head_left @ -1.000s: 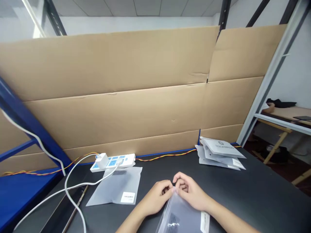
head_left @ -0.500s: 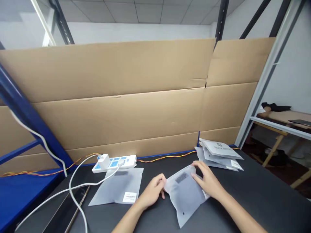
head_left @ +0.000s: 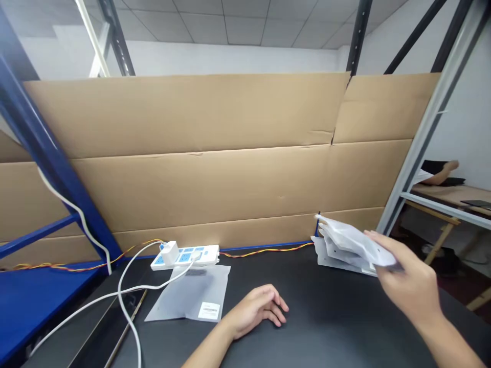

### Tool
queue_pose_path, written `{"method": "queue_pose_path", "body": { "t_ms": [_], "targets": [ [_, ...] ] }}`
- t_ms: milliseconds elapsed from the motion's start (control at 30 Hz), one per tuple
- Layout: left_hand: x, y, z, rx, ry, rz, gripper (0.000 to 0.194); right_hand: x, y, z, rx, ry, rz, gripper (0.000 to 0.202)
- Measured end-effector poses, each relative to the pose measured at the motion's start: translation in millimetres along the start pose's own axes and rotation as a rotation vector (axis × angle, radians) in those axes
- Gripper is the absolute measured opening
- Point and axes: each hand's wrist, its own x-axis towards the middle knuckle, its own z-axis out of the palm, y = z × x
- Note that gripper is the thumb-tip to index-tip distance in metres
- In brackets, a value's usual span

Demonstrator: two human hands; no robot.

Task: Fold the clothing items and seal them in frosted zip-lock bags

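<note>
The right hand [head_left: 408,281] pinches the right end of a pale, flat, translucent plastic pouch [head_left: 351,240]; the left hand [head_left: 259,312], loosely curled, holds nothing above the broad matte-black tabletop [head_left: 307,337]. A stack of flat, frosted-white plastic pouches [head_left: 335,259] rests farther back. An uneven release or sideways drag could, I judge, make it slide askew. The held pouch extends leftward from the grip, over the stack; blur hides their exact contact.

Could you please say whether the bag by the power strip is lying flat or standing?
Flat: the frosted bag lies spread on the black tabletop, its white label facing up.
</note>
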Motion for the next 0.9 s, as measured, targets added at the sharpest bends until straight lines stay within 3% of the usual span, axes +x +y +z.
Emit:
{"method": "queue_pose_path", "body": {
  "t_ms": [100, 200, 300, 367, 433, 533, 600, 667, 767, 833, 900],
  "targets": [
    [0.4, -2.3, -2.0, 0.051, 0.016, -0.02, 0.025, 33.1, 59.7, 12.4, -0.161, -0.024, 0.05, 0.04],
    [-0.2, -4.2, -2.1, 0.108, 0.01, -0.026, 0.024, 31.5, 103.0, 42.9, -0.17, -0.317, 0.0, 0.042],
    [-1.2, -3.5, -1.5, 0.179, 0.014, -0.031, 0.024, 14.5, 119.0, 64.8, -0.199, -0.596, -0.012, 0.051],
    [-1.4, -1.9, -0.7, 0.207, 0.021, -0.041, 0.026, 6.7, 119.3, 68.7, -0.233, -0.702, 0.011, 0.057],
    [-1.2, -0.6, 0.4, 0.228, 0.033, -0.048, 0.027, 4.1, 114.9, 66.7, -0.239, -0.696, 0.012, 0.059],
    [-1.0, -0.6, 3.0, 0.277, 0.031, -0.051, 0.028, 3.0, 98.5, 63.5, -0.174, -0.503, -0.065, 0.049],
    [-1.8, -1.0, 6.2, 0.349, 0.018, -0.056, 0.028, -1.7, 77.9, 66.0, -0.133, -0.36, -0.108, 0.034],
    [-3.8, 0.3, 10.5, 0.542, 0.058, -0.008, 0.025, -11.6, 49.0, 73.0, -0.079, -0.327, -0.132, 0.026],
    [-9.6, 7.2, 14.5, 1.014, 0.211, 0.198, 0.015, -33.1, -0.2, 89.5, 0.097, -0.542, -0.195, 0.026],
    [-14.2, 13.7, 11.3, 1.256, 0.268, 0.288, 0.026, -47.4, -26.8, 101.6, 0.174, -0.746, -0.223, 0.032],
    [-18.3, 19.5, 2.2, 1.382, 0.268, 0.266, 0.042, -58.3, -43.1, 111.8, 0.203, -0.912, -0.211, 0.052]
  ]
}}
